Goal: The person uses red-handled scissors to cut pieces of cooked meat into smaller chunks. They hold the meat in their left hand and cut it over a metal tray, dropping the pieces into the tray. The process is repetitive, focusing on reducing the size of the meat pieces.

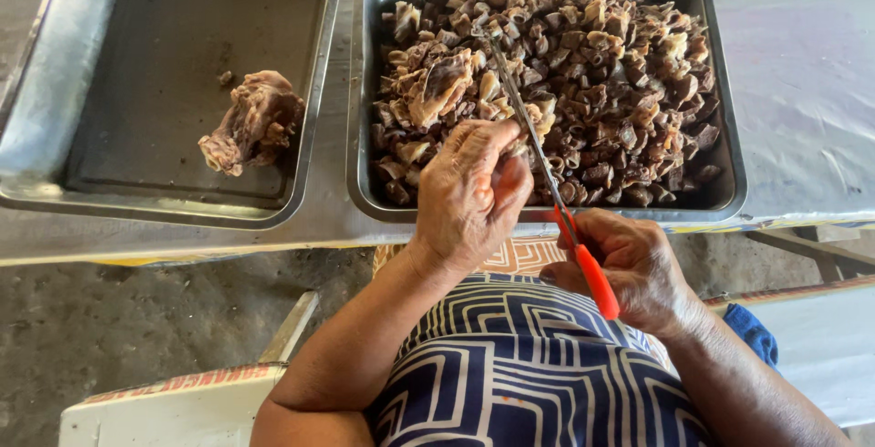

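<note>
- Scissors (547, 169) gripped by right hand (638, 269) at orange handles; blades long, stiff
- Small piece pinched in closed left hand (469, 196); meat (592, 82) judged soft, slippery; best held by fingertips

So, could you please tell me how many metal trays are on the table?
2. The left tray holds one large meat chunk; the right tray, ahead of the hands, is heaped with cut pieces. None seems hidden.

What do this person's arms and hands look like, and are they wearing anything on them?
Both arms are bare down to the wrists: no sleeves reach the forearms, and no gloves cover the left hand or the right hand. No watch, bracelet or ring shows. The skin on the hands looks creased at the knuckles. The only clothing in view is a garment of dark blue with white geometric lines, plus an orange patterned patch.
</note>
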